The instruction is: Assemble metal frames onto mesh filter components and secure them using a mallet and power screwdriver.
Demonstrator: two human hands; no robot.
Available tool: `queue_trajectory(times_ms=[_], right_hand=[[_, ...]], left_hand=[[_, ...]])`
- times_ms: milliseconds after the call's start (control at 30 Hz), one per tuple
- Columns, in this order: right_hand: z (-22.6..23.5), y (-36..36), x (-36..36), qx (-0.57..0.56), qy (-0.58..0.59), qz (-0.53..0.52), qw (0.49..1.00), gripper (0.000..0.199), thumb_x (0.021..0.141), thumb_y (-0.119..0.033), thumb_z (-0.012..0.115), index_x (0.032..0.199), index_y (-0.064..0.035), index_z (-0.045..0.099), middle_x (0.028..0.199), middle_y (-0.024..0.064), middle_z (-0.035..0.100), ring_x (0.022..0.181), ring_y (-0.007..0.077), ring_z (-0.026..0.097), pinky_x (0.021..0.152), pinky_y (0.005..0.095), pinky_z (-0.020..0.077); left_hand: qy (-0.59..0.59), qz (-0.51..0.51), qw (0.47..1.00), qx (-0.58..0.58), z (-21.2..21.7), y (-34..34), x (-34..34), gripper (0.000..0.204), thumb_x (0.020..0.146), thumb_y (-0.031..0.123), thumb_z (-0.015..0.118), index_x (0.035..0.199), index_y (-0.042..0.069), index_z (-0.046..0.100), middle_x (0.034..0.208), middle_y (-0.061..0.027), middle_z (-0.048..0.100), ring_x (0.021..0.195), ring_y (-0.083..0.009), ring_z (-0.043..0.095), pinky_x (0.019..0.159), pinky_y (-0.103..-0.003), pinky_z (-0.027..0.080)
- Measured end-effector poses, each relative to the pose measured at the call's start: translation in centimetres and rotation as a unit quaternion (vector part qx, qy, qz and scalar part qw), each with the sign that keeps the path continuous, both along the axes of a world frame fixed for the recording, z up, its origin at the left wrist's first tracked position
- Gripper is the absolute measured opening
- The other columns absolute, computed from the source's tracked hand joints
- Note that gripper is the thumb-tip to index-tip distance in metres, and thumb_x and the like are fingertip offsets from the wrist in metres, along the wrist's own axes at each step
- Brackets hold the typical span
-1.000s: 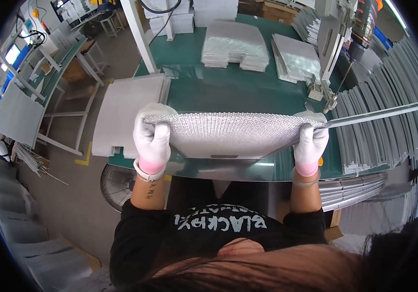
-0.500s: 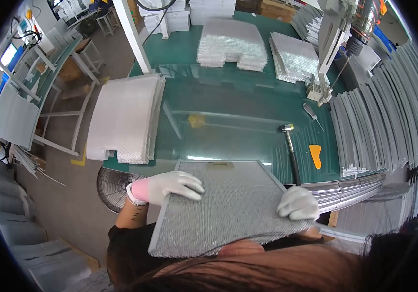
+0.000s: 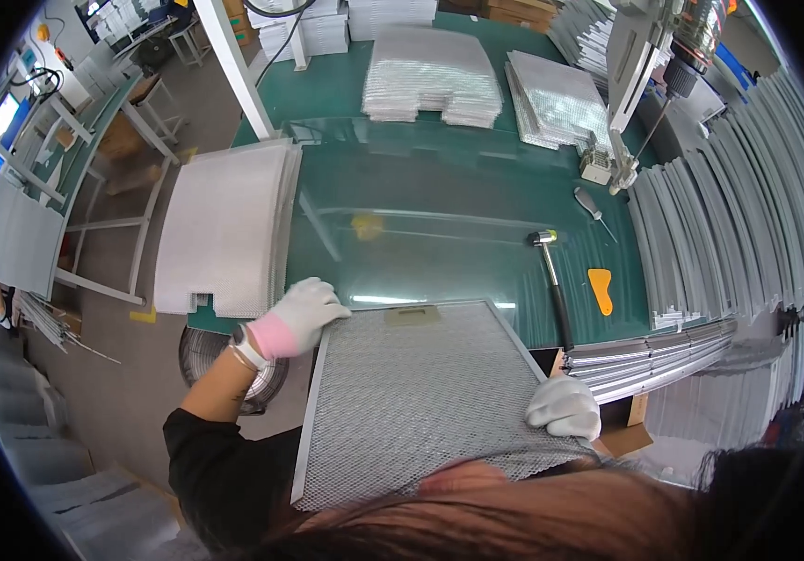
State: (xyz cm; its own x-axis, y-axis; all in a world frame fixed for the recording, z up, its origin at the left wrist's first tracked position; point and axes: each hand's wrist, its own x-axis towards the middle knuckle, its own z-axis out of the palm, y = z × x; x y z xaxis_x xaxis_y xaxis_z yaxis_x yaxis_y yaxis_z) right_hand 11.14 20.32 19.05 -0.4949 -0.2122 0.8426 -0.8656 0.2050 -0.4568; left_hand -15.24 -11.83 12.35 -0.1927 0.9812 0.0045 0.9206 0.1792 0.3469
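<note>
A grey metal mesh filter panel (image 3: 411, 393) in a thin metal frame lies tilted in front of me, its far edge at the green table and its near part close to my body. My left hand (image 3: 304, 316), in a white glove with a pink cuff, is closed at the panel's far left corner, fingers bent over the frame. On the right side, my right hand (image 3: 564, 408), also gloved, is closed round the frame edge, its fingers curled. Strands of hair and the near edge of the view hide the panel's lower end.
The green table (image 3: 402, 252) bears mesh sheet stacks at the left (image 3: 224, 224) and back (image 3: 434, 79). At right lie a hammer (image 3: 551, 280), a screwdriver (image 3: 593, 210) and an orange scraper (image 3: 600, 291), below a mounted power driver (image 3: 687, 61). Upright frame strips (image 3: 720, 215) line the right edge.
My left hand has shifted from the panel's left side up to its far left corner. The panel has turned a little and its mesh faces me more. The right hand stays on the right edge.
</note>
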Motion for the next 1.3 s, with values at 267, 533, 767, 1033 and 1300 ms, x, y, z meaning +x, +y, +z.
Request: queue_trajectory(times_ms=[267,533,767,1033,1300], right_hand=[[-1.3,0.7,1.9,0.007,-0.105,0.025,0.994,0.014,0.074,-0.014,0.064,0.080,-0.0045,0.056,0.093,0.0129,0.069,0.081,0.0296,0.067,0.068,0.0401,0.0543],[-1.2,-0.4,0.3,-0.032,-0.025,-0.029,0.999,0.025,0.091,-0.024,0.060,0.081,-0.0036,0.051,0.077,0.0149,0.066,0.070,0.0259,0.064,0.059,0.0363,0.0521],[0.9,-0.9,-1.8,-0.133,-0.071,-0.086,0.985,0.021,0.088,-0.025,0.069,0.089,-0.0074,0.059,0.082,0.0112,0.068,0.070,0.0232,0.064,0.063,0.0353,0.0527],[5.4,2.4,-11.2,-0.060,-0.141,-0.305,0.940,0.013,0.094,-0.010,0.054,0.096,0.0021,0.058,0.091,0.0091,0.063,0.083,0.0157,0.058,0.078,0.0291,0.0473],[3.0,3.0,-13.0,-0.291,-0.150,-0.197,0.924,0.012,0.087,0.002,0.052,0.097,0.0016,0.059,0.091,0.0105,0.064,0.083,0.0148,0.058,0.076,0.0290,0.0467]], left_hand=[[-0.214,-0.080,0.973,-0.035,0.7,4.5,1.2,0.050,0.098,0.030,0.046,0.140,0.002,0.044,0.145,-0.0190,0.042,0.139,-0.0341,0.032,0.115,-0.044,0.025],[-0.255,-0.206,0.936,-0.126,-3.5,15.7,0.3,0.065,0.101,0.044,0.036,0.151,0.004,0.023,0.157,-0.0180,0.020,0.147,-0.0339,0.013,0.120,-0.045,0.012],[-0.419,-0.150,0.884,-0.143,5.0,11.9,-2.5,0.063,0.097,0.052,0.043,0.133,0.001,0.053,0.127,-0.0175,0.060,0.119,-0.0328,0.056,0.102,-0.040,0.043],[-0.156,0.028,0.778,0.608,10.9,3.6,2.0,0.015,0.083,-0.001,0.051,0.097,-0.005,0.057,0.089,-0.0127,0.063,0.072,-0.0229,0.059,0.070,-0.036,0.050],[-0.192,0.145,0.751,0.615,9.1,4.7,1.8,0.016,0.082,-0.003,0.057,0.098,-0.001,0.059,0.096,-0.0109,0.065,0.087,-0.0188,0.062,0.082,-0.033,0.049]])
